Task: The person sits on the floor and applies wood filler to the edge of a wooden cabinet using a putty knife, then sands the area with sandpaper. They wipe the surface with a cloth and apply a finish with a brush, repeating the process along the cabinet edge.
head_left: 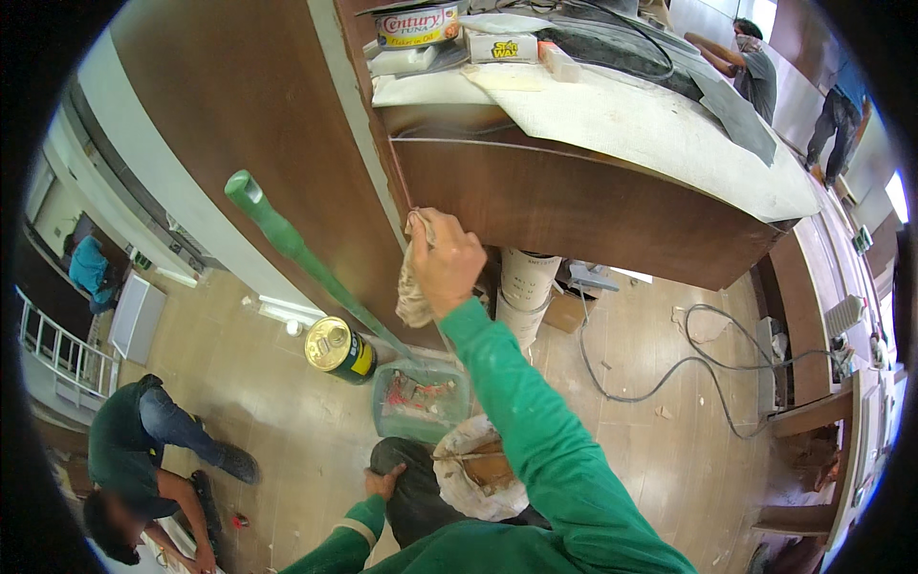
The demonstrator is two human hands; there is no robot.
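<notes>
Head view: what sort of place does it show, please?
Probably an interior under renovation: a dark cable lies loose on the floor, a white sheet covers a brown wooden unit, and a green long-handled dustpan holds debris.

Rag point(412, 292) under right hand point(449, 262), dial's centre! Tub point(421, 431) at six, can point(335, 350) between seven and eight, tube point(524, 298) at three, cable point(660, 379) at four; up at twelve, on the counter point(574, 188), tin point(418, 27), box point(502, 48) to its right!
</notes>
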